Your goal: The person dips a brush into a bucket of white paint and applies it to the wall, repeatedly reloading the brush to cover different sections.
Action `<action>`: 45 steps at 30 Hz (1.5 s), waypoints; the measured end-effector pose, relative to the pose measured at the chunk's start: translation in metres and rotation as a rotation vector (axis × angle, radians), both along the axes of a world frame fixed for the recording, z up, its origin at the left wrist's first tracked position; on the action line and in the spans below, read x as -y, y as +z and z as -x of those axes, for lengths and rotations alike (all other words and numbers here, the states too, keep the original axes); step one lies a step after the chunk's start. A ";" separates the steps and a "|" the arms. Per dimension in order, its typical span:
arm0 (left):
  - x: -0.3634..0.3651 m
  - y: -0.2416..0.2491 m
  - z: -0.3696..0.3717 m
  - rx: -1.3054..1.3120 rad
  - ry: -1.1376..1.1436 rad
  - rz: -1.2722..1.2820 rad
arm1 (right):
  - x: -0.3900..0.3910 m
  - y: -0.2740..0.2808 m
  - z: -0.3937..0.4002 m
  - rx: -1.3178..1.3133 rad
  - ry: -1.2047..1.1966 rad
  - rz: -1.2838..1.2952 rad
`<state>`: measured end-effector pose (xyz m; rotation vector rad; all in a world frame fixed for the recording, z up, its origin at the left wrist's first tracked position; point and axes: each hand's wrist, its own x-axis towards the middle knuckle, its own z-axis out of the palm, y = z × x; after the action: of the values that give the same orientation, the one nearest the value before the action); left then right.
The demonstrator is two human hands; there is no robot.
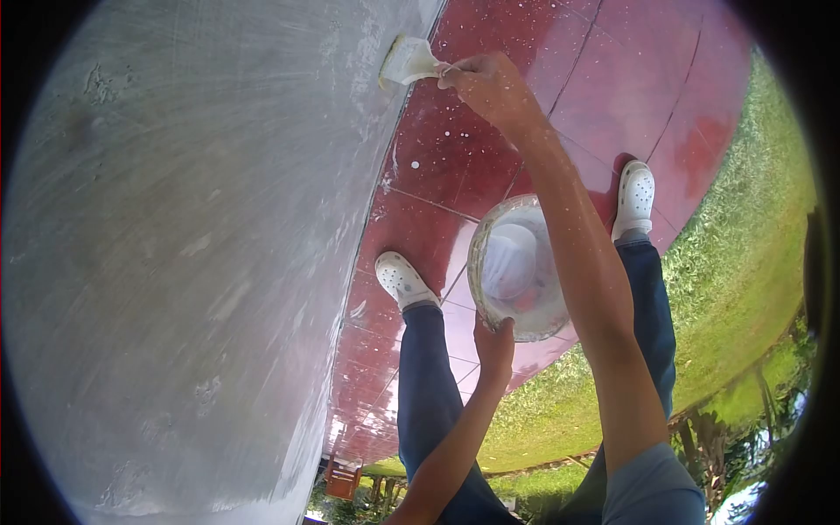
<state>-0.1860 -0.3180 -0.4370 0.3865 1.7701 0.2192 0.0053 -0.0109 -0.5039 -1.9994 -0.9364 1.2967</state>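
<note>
My right hand (488, 86) is closed on the handle of a wide, pale brush (409, 61). The bristles touch the grey wall (201, 219) near its lower edge, at the top of the view. Lower down, my left hand (495, 350) grips the rim of a round bucket (479, 262) between my legs. Whitish liquid or residue shows inside the bucket, with a pale round shape in it. My right forearm covers part of the bucket's far side.
Red tiles (437, 210) with white specks run along the wall. My white shoes (402, 278) stand on either side of the bucket. Grass (726, 262) borders the tiles at the right. A brown wooden object (342, 480) and trees are at the bottom.
</note>
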 end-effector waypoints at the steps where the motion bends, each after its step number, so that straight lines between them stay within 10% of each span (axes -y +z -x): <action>1: 0.001 0.001 0.000 0.019 0.000 -0.021 | 0.005 0.035 -0.007 -0.092 -0.088 -0.136; 5: 0.001 0.006 0.003 0.005 0.024 0.015 | 0.021 0.116 -0.031 -0.530 -0.234 -0.286; 12: 0.011 0.004 0.014 -0.003 0.018 -0.003 | 0.017 -0.058 0.073 -1.212 -0.207 -0.152; 19: 0.012 0.008 0.014 -0.029 0.008 -0.018 | 0.048 -0.114 0.046 -0.624 -0.160 0.243; 21: 0.011 0.008 0.012 -0.025 -0.010 -0.008 | 0.050 -0.137 0.040 0.270 0.401 -0.071; 29: 0.012 0.004 0.014 -0.044 -0.013 0.010 | 0.040 0.092 0.022 -0.204 -0.029 -0.014; 31: 0.013 0.005 0.015 -0.050 -0.011 0.028 | 0.051 0.115 0.013 -0.677 -0.197 -0.213; 39: 0.011 0.002 0.018 0.005 0.037 0.020 | 0.028 -0.082 0.072 -1.142 -0.114 -0.229; 45: 0.013 -0.001 0.018 -0.008 -0.012 0.025 | 0.058 -0.114 0.038 -0.569 -0.077 0.128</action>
<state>-0.2042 -0.3307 -0.4376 0.3801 1.7762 0.1869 -0.0325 -0.0687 -0.6178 -1.5885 -0.5094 1.7805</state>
